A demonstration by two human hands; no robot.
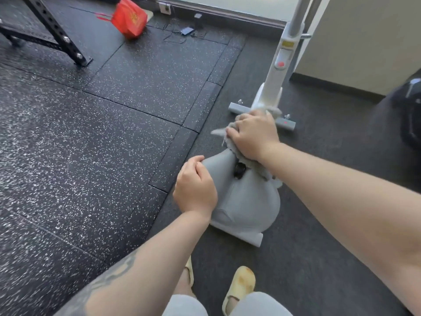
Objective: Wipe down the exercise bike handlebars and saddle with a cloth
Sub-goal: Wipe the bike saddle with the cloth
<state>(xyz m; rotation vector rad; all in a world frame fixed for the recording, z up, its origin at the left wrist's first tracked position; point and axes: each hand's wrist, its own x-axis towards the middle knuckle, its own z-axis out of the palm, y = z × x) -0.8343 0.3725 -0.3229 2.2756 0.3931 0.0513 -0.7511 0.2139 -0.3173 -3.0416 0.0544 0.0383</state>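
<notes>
The grey saddle (246,197) of the white exercise bike (273,83) fills the middle of the view, its narrow nose pointing away from me. My right hand (252,135) presses a crumpled grey cloth (230,133) onto the saddle's nose, and part of the cloth trails down the right side under my wrist. My left hand (193,185) grips the saddle's left edge, fingers curled over it. The handlebars are out of view; only the bike's white post and grey floor foot (239,108) show beyond the saddle.
Speckled black rubber mats (91,133) cover the floor on the left, dark carpet lies under the bike. A black steel rack leg (57,33) and a red bag (129,18) sit at the back left, with cables nearby. A black object (407,115) stands at right. My slippered feet (239,286) are below.
</notes>
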